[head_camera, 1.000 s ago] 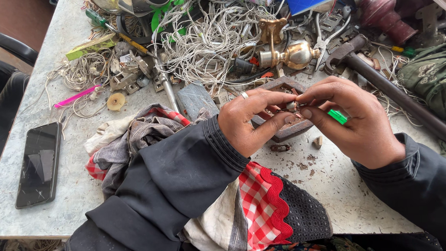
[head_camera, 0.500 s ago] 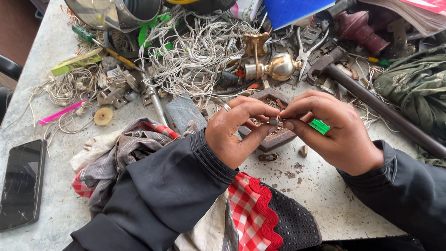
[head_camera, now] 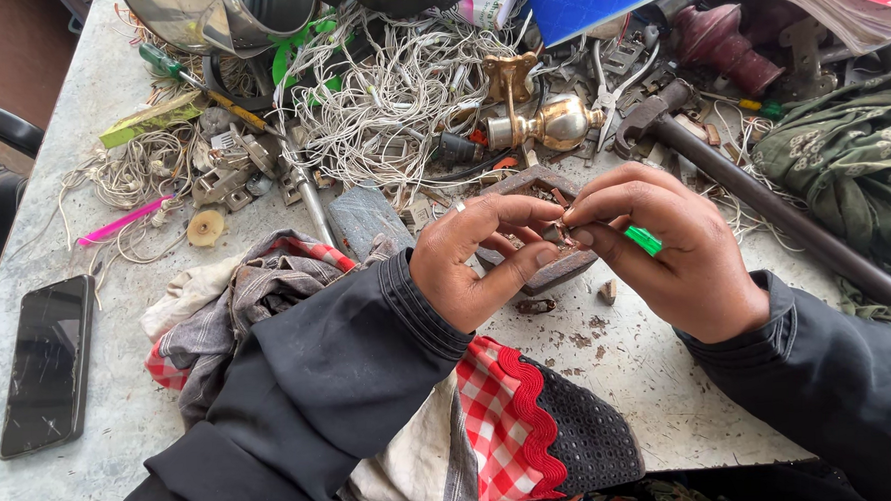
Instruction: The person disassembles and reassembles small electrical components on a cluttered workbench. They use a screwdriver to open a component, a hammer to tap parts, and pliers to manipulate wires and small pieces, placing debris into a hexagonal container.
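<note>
Hands first, from the head camera looking down. Left hand (head_camera: 476,269) curled, thumb and forefinger pinching a small rusty part (head_camera: 562,231). Right hand (head_camera: 686,260) meeting it from the other side, fingertips closed on the same part, a short green piece (head_camera: 643,240) poking out between its fingers. Both grasping, neither released. Dark sleeves on both arms.

Part held just above a rusty metal block (head_camera: 567,272) on the table (head_camera: 631,373); impossible to tell whether touching the block or lifted clear. Brown crumbs and two small bits scattered on the table just beside the block.

Compared with a second ago: barely any change. Same two-handed pinch, same green piece in the right hand, hands over the same spot above the block. Left fingers tucked slightly tighter round the part. Slight shift of the whole scene, down to head movement only. Judged from that: fine, close fiddling on the part carrying on, nothing set down or picked up.

Around the hands:
- Behind them, a tangle of pale wires (head_camera: 399,92) and a brass fitting (head_camera: 550,124).
- To the right, a hammer (head_camera: 764,202) lying at a slant, head near the right hand, with green cloth (head_camera: 852,163) beyond.
- Under the left forearm, crumpled rags (head_camera: 257,289) and a red checked cloth (head_camera: 492,399).
- Far left, a dark phone (head_camera: 48,363) lying flat, well apart, and a pink strip (head_camera: 124,221) further back.
</note>
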